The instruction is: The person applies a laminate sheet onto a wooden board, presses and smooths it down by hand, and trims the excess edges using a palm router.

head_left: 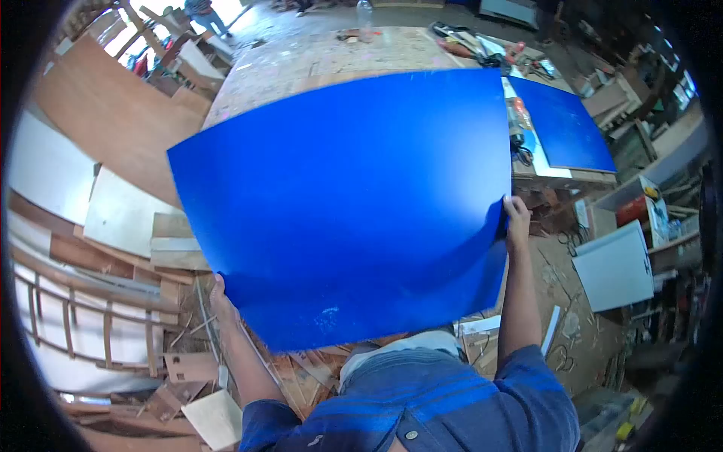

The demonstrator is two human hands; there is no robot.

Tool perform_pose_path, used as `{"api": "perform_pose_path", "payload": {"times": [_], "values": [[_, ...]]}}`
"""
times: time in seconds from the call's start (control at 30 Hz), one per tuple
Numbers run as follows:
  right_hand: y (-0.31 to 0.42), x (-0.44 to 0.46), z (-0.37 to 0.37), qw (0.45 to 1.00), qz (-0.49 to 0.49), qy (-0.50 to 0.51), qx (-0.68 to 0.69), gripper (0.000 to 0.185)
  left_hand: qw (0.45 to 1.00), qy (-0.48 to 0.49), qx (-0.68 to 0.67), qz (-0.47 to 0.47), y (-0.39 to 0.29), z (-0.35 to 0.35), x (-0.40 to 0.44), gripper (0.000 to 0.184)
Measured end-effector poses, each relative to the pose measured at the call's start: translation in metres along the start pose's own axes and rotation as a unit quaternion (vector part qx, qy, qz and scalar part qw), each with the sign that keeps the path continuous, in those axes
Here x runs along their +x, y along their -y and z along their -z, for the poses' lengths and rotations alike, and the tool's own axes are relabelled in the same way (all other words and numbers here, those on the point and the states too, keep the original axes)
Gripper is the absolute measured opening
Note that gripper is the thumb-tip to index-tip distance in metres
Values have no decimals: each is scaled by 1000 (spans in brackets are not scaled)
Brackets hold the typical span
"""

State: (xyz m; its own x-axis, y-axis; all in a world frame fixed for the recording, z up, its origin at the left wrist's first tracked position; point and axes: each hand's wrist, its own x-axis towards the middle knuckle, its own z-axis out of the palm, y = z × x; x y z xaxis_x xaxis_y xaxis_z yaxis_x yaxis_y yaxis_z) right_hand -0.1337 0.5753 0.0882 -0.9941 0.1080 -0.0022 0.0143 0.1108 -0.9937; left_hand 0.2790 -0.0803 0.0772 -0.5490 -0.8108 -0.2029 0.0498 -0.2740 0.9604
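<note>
A large blue panel (pixel 346 196) fills the middle of the head view, held up in front of my body. My left hand (pixel 221 297) grips its lower left edge, with the thumb near the border and the other fingers hidden behind it. On the right edge, my right hand (pixel 517 218) is closed around the side, its fingers partly out of sight. Whitish scuff marks show near the panel's lower edge. Behind the panel stretches a wooden workbench (pixel 294 60), partly covered by it.
A second blue panel (pixel 572 128) lies at the bench's right end, beside a power tool (pixel 518 135). A clear bottle (pixel 365 15) stands at the far edge. Boards (pixel 113 113) lean on the left. Wood scraps litter the floor. A person (pixel 207 13) stands far back.
</note>
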Motion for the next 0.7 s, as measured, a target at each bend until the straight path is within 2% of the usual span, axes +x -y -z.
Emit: {"api": "perform_pose_path", "payload": {"times": [0.03, 0.07, 0.17, 0.33, 0.43, 0.47, 0.6, 0.67, 0.7], "values": [[-5, -18, 12, 999, 14, -37, -28, 27, 999, 9, 18, 26, 6, -6, 8, 61], [-9, -34, 20, 995, 15, -81, -56, 23, 999, -8, 31, 12, 15, -14, 15, 57], [-26, -70, 39, 990, -21, -131, -37, 21, 997, 8, 83, 7, 38, -20, 33, 56], [-18, -82, 53, 975, -19, -118, -188, 49, 978, 17, 197, 68, 28, -45, 51, 53], [-30, -62, 56, 964, -30, -115, -237, 47, 968, 35, 237, 76, 25, -53, 69, 52], [-30, -57, 55, 963, -71, -119, -232, 47, 966, 43, 244, 75, 28, -50, 80, 52], [-51, -41, 55, 950, -75, -104, -286, 48, 950, 2, 304, 71, 9, -55, 72, 50], [-56, -43, 55, 958, -82, -99, -256, 49, 946, -17, 310, 88, 6, -50, 67, 50], [-56, -45, 54, 962, -83, -96, -241, 49, 954, 2, 290, 81, 16, -44, 74, 51]]}}
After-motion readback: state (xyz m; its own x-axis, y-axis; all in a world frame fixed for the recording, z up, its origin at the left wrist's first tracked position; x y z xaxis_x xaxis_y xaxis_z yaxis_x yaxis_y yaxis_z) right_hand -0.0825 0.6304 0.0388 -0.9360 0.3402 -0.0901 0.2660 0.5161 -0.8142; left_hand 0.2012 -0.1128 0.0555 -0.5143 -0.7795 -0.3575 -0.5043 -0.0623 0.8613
